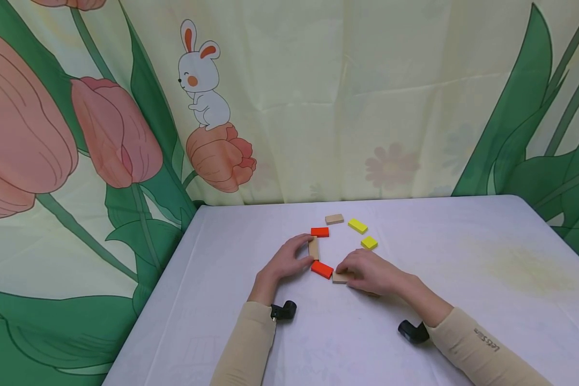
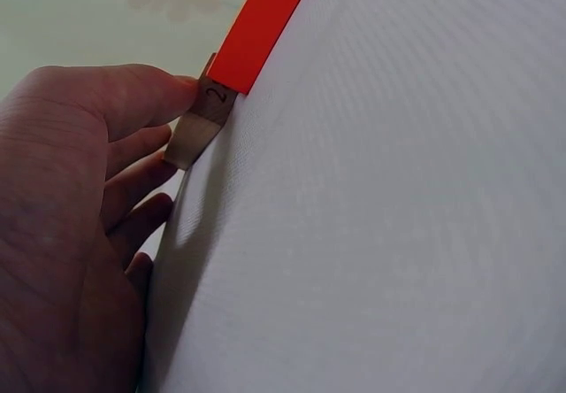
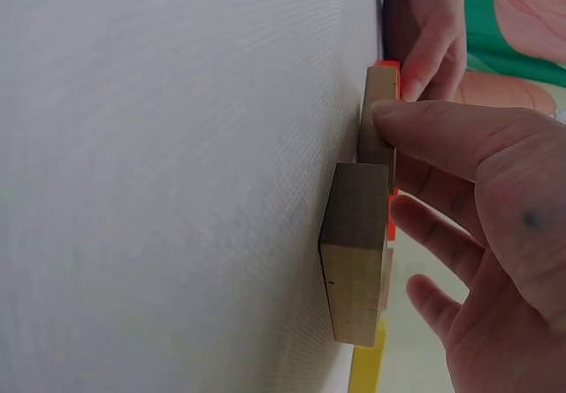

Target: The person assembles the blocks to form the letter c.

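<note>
Left hand [image 1: 288, 259], half-curled, pinches tan oblong wooden block [image 1: 314, 249]. Right hand [image 1: 372, 272], likewise, pinches matching block [image 1: 339, 279], likely aligning it with red oblong block [image 1: 322, 269] between hands.

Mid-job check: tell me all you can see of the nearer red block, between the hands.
The nearer red block is a small, plain, bright-red oblong with straight edges and a smooth look, perhaps painted wood. It rests on the white cloth, slanting down to the right in the head view. Its upper end is by the left tan block in the left hand; its lower end is beside the right tan block in the right hand. Actual contact is unclear.
</note>
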A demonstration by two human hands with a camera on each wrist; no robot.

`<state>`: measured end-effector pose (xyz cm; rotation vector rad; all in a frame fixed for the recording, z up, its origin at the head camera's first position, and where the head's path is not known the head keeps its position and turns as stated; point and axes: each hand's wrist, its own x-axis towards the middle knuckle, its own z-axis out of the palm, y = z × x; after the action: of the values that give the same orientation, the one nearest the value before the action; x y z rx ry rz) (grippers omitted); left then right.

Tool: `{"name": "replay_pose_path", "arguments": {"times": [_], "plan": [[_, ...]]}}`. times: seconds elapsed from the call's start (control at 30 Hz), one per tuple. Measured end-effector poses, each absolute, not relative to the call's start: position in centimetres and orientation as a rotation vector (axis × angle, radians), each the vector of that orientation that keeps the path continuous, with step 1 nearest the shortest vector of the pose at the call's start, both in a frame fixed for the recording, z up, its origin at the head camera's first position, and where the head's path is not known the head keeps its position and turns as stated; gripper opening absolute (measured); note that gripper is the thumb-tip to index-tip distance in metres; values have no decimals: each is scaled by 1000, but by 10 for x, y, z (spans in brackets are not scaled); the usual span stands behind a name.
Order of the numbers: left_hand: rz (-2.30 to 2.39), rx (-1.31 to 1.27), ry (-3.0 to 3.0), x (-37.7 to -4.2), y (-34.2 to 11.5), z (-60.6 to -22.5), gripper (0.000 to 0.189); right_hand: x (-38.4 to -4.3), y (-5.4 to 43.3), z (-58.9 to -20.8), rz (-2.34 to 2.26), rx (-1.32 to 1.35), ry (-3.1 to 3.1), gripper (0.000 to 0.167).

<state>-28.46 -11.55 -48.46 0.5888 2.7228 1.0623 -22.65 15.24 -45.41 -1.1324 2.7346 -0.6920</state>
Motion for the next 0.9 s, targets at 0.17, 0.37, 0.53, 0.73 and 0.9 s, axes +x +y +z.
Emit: {"name": "replay_pose_path", "arguments": {"times": [0.17,0.37,0.53,0.73,0.9], "plan": [[1059,595,2727,-284,-115,-485,57,-226,153,-454,-690,-1119,2740,32],[1065,584,2726,-284,-115,-484,57,-227,153,-454,-701,-1107,2746,32],[1054,591,2729,-284,-115,-484,56,-227,152,-454,-702,-1099,2744,31],[1064,604,2728,-284,-115,-484,57,-227,152,-455,-699,-1079,2747,32],[1055,596,2730,-284,-115,-484,57,-226,152,-455,-705,-1083,2749,32]]}}
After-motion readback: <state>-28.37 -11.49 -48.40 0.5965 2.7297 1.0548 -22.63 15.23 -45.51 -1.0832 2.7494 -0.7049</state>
